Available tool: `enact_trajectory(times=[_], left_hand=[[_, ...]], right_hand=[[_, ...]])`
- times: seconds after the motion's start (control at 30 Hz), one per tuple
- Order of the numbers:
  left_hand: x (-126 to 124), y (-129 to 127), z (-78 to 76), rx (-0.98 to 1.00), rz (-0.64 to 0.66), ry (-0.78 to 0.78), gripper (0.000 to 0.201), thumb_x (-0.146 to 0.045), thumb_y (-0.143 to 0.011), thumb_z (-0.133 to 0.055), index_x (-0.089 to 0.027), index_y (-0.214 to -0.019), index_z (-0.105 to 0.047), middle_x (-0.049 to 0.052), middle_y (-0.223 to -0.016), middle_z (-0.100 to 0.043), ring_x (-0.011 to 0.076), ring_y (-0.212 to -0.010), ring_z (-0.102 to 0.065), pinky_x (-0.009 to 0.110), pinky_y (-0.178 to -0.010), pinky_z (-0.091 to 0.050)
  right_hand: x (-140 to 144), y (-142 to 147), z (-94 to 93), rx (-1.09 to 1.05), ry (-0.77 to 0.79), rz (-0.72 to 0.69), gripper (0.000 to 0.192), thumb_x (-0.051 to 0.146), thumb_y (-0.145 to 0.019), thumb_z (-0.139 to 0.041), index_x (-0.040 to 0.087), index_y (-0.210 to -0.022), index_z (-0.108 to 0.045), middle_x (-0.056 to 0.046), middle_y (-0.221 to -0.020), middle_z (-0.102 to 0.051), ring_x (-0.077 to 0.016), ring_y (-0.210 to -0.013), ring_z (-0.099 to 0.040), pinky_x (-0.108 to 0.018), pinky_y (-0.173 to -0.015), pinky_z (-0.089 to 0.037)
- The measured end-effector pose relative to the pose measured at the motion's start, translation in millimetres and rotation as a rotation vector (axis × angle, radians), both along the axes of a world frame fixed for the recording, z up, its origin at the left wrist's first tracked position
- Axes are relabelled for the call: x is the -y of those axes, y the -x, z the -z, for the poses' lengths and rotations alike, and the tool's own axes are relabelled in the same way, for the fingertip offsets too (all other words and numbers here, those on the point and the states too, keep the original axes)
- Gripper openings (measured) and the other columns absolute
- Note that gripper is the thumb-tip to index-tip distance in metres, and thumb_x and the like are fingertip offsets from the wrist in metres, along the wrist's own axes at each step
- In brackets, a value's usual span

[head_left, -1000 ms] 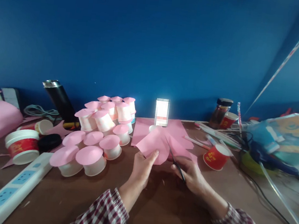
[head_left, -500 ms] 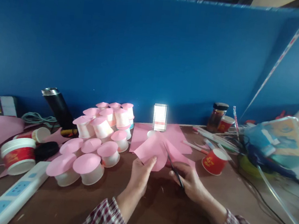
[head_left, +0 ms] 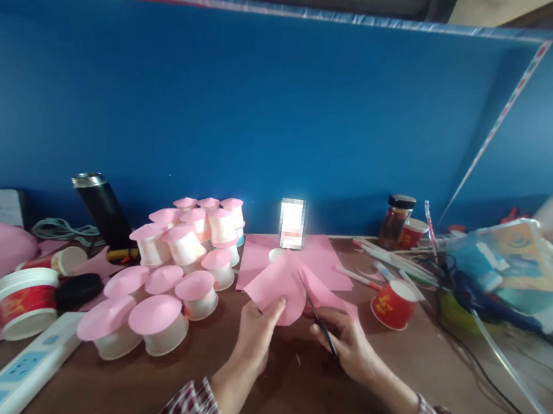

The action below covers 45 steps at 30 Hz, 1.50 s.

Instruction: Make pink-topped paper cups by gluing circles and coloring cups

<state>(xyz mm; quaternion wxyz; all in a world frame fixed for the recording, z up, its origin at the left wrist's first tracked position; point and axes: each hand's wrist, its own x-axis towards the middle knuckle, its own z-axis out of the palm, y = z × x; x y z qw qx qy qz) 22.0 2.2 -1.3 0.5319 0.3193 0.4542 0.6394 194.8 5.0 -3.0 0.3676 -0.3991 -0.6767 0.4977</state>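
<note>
My left hand (head_left: 257, 332) pinches a sheet of pink paper (head_left: 274, 284) by its near edge, thumb on top. Black scissors (head_left: 324, 334) are in my right hand (head_left: 348, 343), their blades running into a slit in that sheet. To the right of the cut, a flap of the pink paper hangs over my right fingers. Another pink sheet (head_left: 323, 256) lies flat on the table behind. Left of my hands stand several white paper cups (head_left: 165, 334) topped with shallow pink paper cones (head_left: 156, 313).
A red paper cup (head_left: 394, 304) stands right of my hands. A power strip (head_left: 22, 364), a red-and-white tub (head_left: 24, 304) and a tilted black flask (head_left: 102, 212) are at left. At right lie straws (head_left: 395, 260), a dark-lidded jar (head_left: 396, 222) and a cable (head_left: 486, 387). A blue partition (head_left: 288, 114) closes the back.
The whole view has shifted slightly, with the table sitting lower in it. My hands keep nearly the same hold on the paper and scissors; any cutting progress is too slight to tell.
</note>
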Motion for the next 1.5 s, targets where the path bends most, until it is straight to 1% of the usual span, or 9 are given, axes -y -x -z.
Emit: enact_trajectory(times=[0.23,0.37,0.53,0.7,0.83,1.0,1.2,1.37,1.5], left_hand=[[-1.3,2.7,4.7,0.0,0.034,-0.036,0.043,-0.035,-0.07,-0.072,-0.006,-0.101,-0.067,0.013,-0.087,-0.071,0.021,-0.081,-0.065,0.03,-0.073,-0.049],[-1.9,3.3,5.4,-0.01,0.015,-0.03,0.042,-0.035,-0.07,-0.072,-0.005,-0.099,-0.067,0.013,-0.086,-0.071,0.0206,-0.079,-0.065,0.029,-0.069,-0.049],[-1.9,2.5,6.1,-0.004,0.0,-0.028,0.047,-0.035,-0.068,-0.074,-0.005,-0.103,-0.066,0.014,-0.087,-0.071,0.0215,-0.079,-0.065,0.03,-0.069,-0.049],[-0.6,0.9,4.5,-0.012,-0.011,-0.033,0.048,-0.038,-0.068,-0.073,-0.005,-0.103,-0.066,0.016,-0.095,-0.07,0.0228,-0.086,-0.065,0.033,-0.076,-0.05],[-0.5,1.1,3.4,-0.048,-0.015,-0.025,0.048,-0.039,-0.068,-0.073,-0.005,-0.101,-0.067,0.016,-0.092,-0.071,0.0239,-0.085,-0.065,0.034,-0.075,-0.05],[0.4,3.5,-0.3,-0.154,-0.007,-0.012,0.043,-0.04,-0.068,-0.073,-0.005,-0.092,-0.07,0.014,-0.085,-0.072,0.0239,-0.081,-0.065,0.032,-0.072,-0.05],[0.5,3.0,-0.5,-0.138,-0.019,-0.025,0.041,-0.039,-0.068,-0.072,-0.007,-0.095,-0.07,0.012,-0.085,-0.072,0.0235,-0.083,-0.065,0.031,-0.074,-0.05],[0.3,2.4,0.4,-0.132,-0.019,-0.022,0.042,-0.038,-0.069,-0.072,-0.007,-0.096,-0.07,0.013,-0.087,-0.072,0.0234,-0.084,-0.066,0.032,-0.076,-0.05],[0.4,1.8,-0.7,-0.126,-0.01,-0.013,0.041,-0.039,-0.069,-0.072,-0.007,-0.095,-0.07,0.013,-0.088,-0.072,0.0231,-0.083,-0.066,0.032,-0.075,-0.05]], right_hand=[[1.2,-0.5,3.2,-0.008,0.028,-0.001,0.027,0.04,-0.081,-0.063,0.014,-0.085,-0.061,0.002,-0.063,-0.049,-0.0071,-0.047,-0.044,-0.018,-0.041,-0.035],[0.9,-0.8,5.4,-0.017,0.031,-0.011,0.028,0.041,-0.082,-0.061,0.014,-0.086,-0.062,0.002,-0.063,-0.05,-0.0068,-0.046,-0.043,-0.018,-0.041,-0.035],[0.8,-0.2,4.3,-0.01,0.03,-0.011,0.03,0.042,-0.082,-0.061,0.013,-0.09,-0.063,0.002,-0.063,-0.05,-0.0074,-0.047,-0.045,-0.018,-0.042,-0.037],[1.4,0.5,1.8,0.008,0.018,-0.001,0.034,0.043,-0.082,-0.061,0.012,-0.095,-0.065,0.001,-0.06,-0.05,-0.0084,-0.046,-0.046,-0.018,-0.04,-0.036],[1.5,0.7,0.6,-0.001,0.027,0.011,0.038,0.043,-0.081,-0.062,0.012,-0.102,-0.063,0.001,-0.061,-0.052,-0.0089,-0.048,-0.047,-0.019,-0.042,-0.038],[2.4,1.5,-1.8,-0.02,0.035,0.005,0.034,0.044,-0.08,-0.063,0.011,-0.089,-0.064,-0.001,-0.065,-0.055,-0.0094,-0.053,-0.048,-0.02,-0.046,-0.038],[3.8,2.1,-7.2,-0.032,0.068,0.007,0.044,0.046,-0.079,-0.064,0.011,-0.105,-0.064,0.0,-0.063,-0.054,-0.0102,-0.054,-0.047,-0.021,-0.046,-0.038],[4.4,1.4,-8.3,-0.012,0.057,0.015,0.048,0.047,-0.078,-0.064,0.009,-0.109,-0.064,-0.001,-0.064,-0.055,-0.0101,-0.053,-0.047,-0.02,-0.046,-0.038],[3.2,-0.1,-6.0,0.013,0.022,0.012,0.047,0.046,-0.08,-0.062,0.01,-0.11,-0.065,-0.002,-0.064,-0.056,-0.01,-0.052,-0.048,-0.02,-0.045,-0.039]])
